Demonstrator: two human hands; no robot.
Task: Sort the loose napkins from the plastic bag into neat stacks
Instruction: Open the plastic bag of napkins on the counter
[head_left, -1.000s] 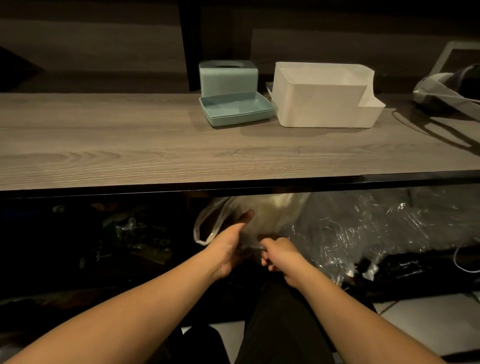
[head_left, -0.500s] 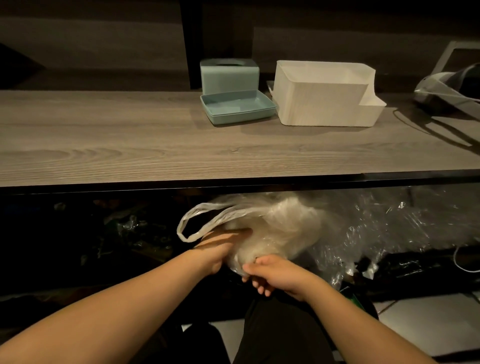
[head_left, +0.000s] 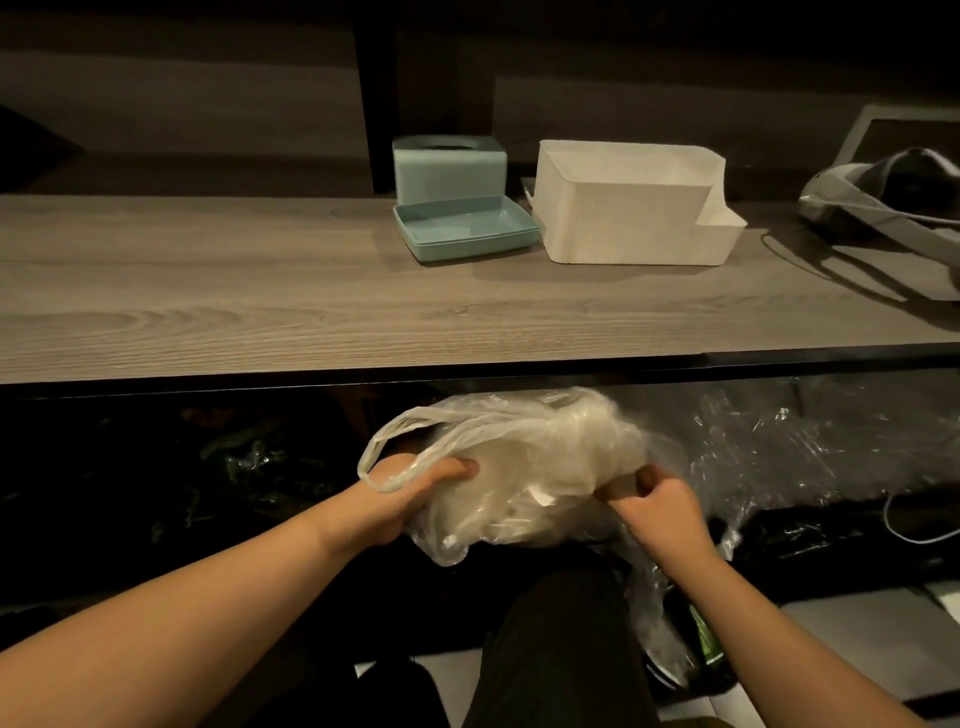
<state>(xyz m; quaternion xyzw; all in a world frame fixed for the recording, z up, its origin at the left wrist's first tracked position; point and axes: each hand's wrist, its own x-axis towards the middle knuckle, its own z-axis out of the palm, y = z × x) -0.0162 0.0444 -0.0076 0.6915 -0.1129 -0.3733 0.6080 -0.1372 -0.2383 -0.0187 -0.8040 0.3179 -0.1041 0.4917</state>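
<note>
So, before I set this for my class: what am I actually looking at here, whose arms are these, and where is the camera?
No machine here: a person wears one wide-angle camera on the head, looking down at their own bare arms. Both hands hold a thin plastic bag of whitish napkins, below the front edge of a wooden counter. The left hand grips its left side, one handle loop draped over it; the right hand pinches its right side. On the counter stand a teal tissue box with a teal tray before it, and a white bin.
</note>
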